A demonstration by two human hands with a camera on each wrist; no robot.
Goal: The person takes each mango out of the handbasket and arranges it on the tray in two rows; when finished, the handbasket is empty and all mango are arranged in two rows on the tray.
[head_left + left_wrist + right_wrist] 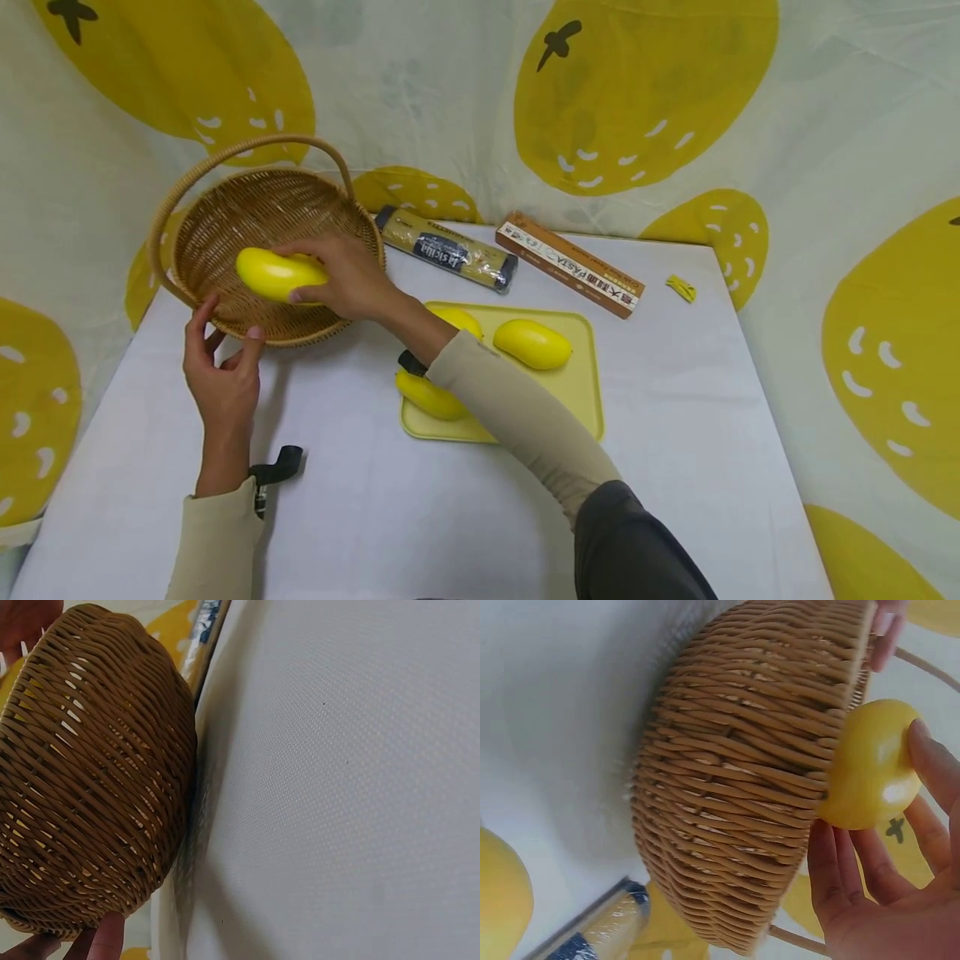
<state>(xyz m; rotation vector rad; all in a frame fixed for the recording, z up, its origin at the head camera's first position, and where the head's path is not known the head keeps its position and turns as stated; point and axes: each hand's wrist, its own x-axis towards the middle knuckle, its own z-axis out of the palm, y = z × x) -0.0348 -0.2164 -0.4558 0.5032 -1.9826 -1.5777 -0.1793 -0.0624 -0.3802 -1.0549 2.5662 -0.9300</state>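
Observation:
A smooth yellow mango (272, 275) is in my right hand (348, 275), gripped between thumb and fingers over the mouth of a brown wicker basket (247, 225). The right wrist view has this mango (874, 765) right at the basket's rim, with the fingers curled round its far side. My left hand (225, 375) holds the basket's near-left rim, thumb and fingers at the edge. Its fingertips also show against the weave in the left wrist view, at the bottom. The basket has a tall arched handle (202, 167) and stands at the table's back left.
A yellow tray (547, 408) bears three more mangoes (532, 344), partly hidden by my right forearm. Behind it lie a spaghetti packet (446, 250) and a long pasta box (570, 262). A small yellow wrapper-like piece (681, 288) lies at right. Printed cloth hangs behind the table.

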